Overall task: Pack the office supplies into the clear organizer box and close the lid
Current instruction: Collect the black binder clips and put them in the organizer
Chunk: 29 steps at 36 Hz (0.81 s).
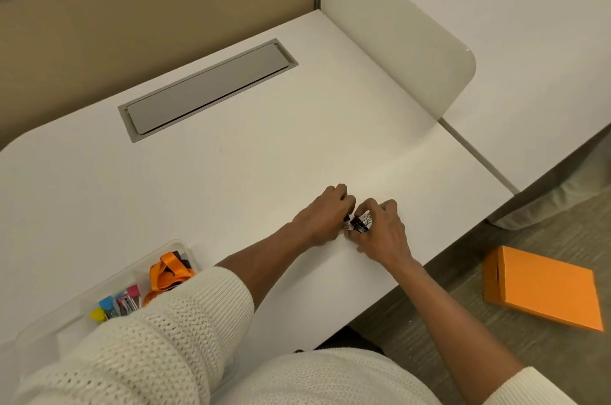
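Both hands meet on the white desk (231, 173) near its front right edge. My right hand (380, 232) pinches black binder clips (359, 223) with wire handles. My left hand (325, 216) is curled next to it, fingertips closed on a small black clip; most of that clip is hidden. The clear organizer box (66, 315) sits at the front left, lid not seen, partly covered by my left sleeve. Inside it lie an orange lanyard (165, 272) and coloured binder clips (115, 303) in yellow, blue and pink.
A grey cable-tray flap (208, 87) is set into the desk at the back. A white divider panel (396, 37) stands along the right side. An orange box (542, 285) lies on the floor to the right.
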Motion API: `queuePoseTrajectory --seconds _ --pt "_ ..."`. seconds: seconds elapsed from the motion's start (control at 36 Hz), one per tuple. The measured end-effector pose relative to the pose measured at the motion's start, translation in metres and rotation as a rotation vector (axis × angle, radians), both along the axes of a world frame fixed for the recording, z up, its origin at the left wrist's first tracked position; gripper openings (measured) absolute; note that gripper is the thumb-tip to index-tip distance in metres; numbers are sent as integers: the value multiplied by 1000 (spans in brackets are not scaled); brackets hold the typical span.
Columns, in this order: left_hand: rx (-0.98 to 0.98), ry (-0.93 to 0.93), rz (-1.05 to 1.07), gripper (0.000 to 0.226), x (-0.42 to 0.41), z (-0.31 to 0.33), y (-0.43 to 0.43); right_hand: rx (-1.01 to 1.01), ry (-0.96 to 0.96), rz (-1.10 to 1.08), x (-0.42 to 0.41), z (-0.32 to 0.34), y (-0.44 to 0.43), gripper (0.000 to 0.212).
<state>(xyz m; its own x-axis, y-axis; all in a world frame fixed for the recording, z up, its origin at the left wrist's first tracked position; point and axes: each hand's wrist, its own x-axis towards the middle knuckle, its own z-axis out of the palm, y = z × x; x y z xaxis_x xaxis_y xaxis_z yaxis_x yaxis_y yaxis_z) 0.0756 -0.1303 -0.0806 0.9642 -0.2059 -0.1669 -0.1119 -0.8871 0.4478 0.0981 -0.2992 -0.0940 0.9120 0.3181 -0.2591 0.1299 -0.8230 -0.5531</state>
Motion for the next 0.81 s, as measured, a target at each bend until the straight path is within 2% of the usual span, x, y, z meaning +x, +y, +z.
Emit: queuePoseTrajectory --seconds 0.11,0.28,0.42,0.61,0.81 --pt "-33 20 9 24 -5 -4 2 3 31 24 6 4 -1 46" --pt "-90 54 81 13 -9 -6 1 90 125 20 9 9 -5 45" --pt "-135 56 162 19 -14 -11 0 176 165 -28 9 12 -11 38" --pt "-162 63 262 9 -20 -13 6 176 161 -71 4 9 -14 38" --pt "-135 42 296 8 -29 -12 9 194 174 -60 -3 9 -6 37"
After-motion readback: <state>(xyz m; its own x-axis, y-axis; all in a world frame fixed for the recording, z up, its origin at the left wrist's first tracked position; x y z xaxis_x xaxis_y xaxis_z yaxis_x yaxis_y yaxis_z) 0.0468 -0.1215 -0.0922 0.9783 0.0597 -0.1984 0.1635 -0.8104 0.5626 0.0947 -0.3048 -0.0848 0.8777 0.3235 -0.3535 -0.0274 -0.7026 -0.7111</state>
